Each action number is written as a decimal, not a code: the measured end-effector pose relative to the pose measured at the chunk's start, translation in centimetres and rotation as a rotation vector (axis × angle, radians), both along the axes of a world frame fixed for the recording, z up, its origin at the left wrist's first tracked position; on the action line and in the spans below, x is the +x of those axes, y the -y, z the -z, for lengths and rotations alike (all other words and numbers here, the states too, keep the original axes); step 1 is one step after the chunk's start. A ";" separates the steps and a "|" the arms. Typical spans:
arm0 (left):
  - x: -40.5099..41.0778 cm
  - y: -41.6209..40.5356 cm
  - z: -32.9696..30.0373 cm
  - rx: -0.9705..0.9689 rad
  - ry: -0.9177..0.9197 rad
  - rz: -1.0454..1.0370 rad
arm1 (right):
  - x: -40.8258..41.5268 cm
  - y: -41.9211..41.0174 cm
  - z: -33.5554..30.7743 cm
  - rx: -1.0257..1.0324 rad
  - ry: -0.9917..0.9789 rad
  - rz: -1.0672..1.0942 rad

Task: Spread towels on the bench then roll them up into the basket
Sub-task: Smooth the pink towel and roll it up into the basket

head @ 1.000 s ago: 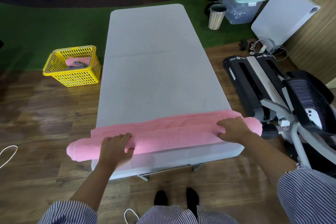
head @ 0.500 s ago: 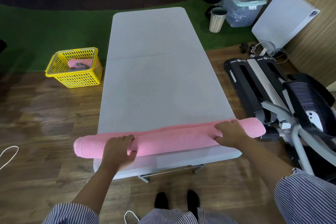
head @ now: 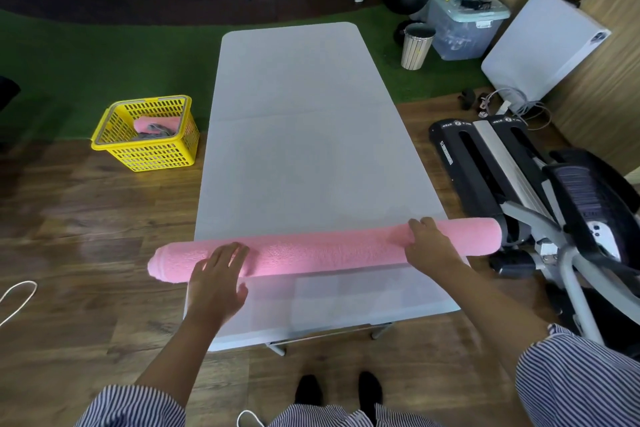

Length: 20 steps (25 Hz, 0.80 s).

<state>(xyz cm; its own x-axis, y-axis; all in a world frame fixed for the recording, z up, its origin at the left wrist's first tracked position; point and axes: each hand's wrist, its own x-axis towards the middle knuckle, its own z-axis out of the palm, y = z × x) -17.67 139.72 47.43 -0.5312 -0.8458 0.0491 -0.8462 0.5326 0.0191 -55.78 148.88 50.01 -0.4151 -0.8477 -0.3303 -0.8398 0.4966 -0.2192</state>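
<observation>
A pink towel, rolled into one long tube, lies across the near end of the grey bench, with both ends overhanging the sides. My left hand hovers flat over the roll's left part, fingers spread, blurred by motion. My right hand rests on the right part, fingers curled over the top of the roll. The yellow basket stands on the floor left of the bench, with a pink rolled towel and a grey one inside.
A black exercise machine stands close to the bench's right side. A slatted bin, a clear storage box and a folded white table are at the far right. A white cord lies on the wood floor, left.
The last flat strip of towel has been rolled up, so the roll is complete and sits farther from the near edge. My left hand has lifted and opened.
</observation>
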 end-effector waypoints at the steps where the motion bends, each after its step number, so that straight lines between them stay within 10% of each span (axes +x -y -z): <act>1: 0.3 0.2 -0.2 0.010 0.037 0.000 | 0.1 0.3 0.2 0.025 -0.004 0.014; 8: 3.1 2.8 0.6 -0.072 0.138 -0.009 | 1.6 2.6 0.2 0.270 -0.343 -0.170; 15: 3.4 6.7 1.3 -0.032 0.021 0.150 | 2.8 5.3 1.9 0.044 0.097 0.505; 20: 1.6 10.8 1.0 -0.055 -0.094 0.290 | 1.9 10.7 2.1 -0.216 0.220 0.233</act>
<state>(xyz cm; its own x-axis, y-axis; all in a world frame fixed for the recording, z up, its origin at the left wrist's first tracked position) -16.07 128.89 46.45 -0.7408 -0.6545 0.1514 -0.6549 0.7538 0.0544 -53.89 138.17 47.92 -0.5436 -0.7991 -0.2567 -0.6314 0.5908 -0.5022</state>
